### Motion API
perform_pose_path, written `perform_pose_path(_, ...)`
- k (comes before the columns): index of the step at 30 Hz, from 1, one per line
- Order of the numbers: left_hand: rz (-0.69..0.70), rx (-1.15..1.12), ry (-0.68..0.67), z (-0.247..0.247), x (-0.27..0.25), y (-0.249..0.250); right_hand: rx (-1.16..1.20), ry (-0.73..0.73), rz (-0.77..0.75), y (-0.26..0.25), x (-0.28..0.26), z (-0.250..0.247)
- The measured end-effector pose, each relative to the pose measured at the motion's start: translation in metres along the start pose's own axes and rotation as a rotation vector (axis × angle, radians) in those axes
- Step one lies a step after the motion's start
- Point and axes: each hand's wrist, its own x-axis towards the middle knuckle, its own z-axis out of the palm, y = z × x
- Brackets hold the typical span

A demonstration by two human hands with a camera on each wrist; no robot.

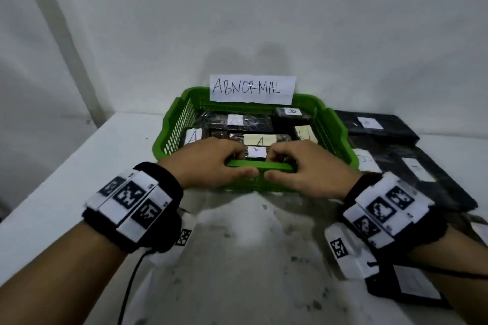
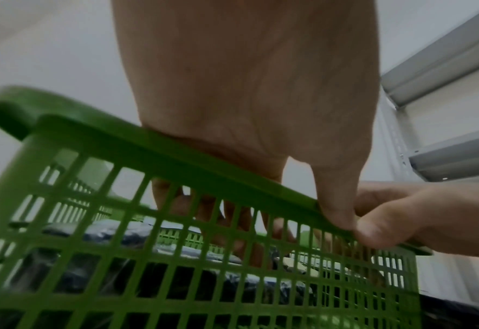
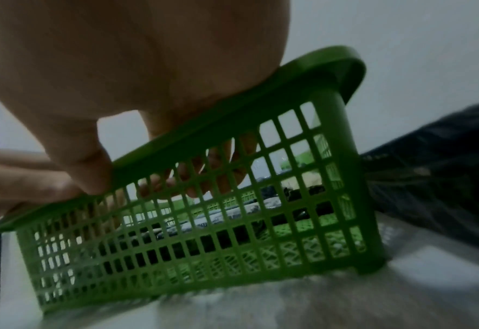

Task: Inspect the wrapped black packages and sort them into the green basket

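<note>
From my remote seat this reads as a sorting or inspection station in a plain workroom, not a home. A white bench, scuffed and speckled with dark marks, stands pushed against a bare white wall. A handwritten paper sign reading "ABNORMAL" stands at the far rim of a green basket. Black wrapped packages with lettered white labels are stacked along the bench's right edge. Grey metal shelving shows in the left wrist view.

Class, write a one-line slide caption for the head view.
Both hands grip the near rim of a green basket of labelled black packages.
</note>
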Motion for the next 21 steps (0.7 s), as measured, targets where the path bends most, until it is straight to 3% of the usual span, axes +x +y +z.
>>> perform_pose_path(4,0.028,0.006,-0.004,0.001,0.003,-0.005,-0.045,0.094,0.015,0.002,0.001,0.007)
perform_pose_path(11,0.098,0.209,0.235,0.015,-0.006,-0.003,0.072,0.064,0.044,0.004,0.004,0.0)
perform_pose_path(21,0.094,0.222,0.231,0.016,-0.013,0.005,0.119,0.071,0.076,-0.005,-0.003,-0.002)
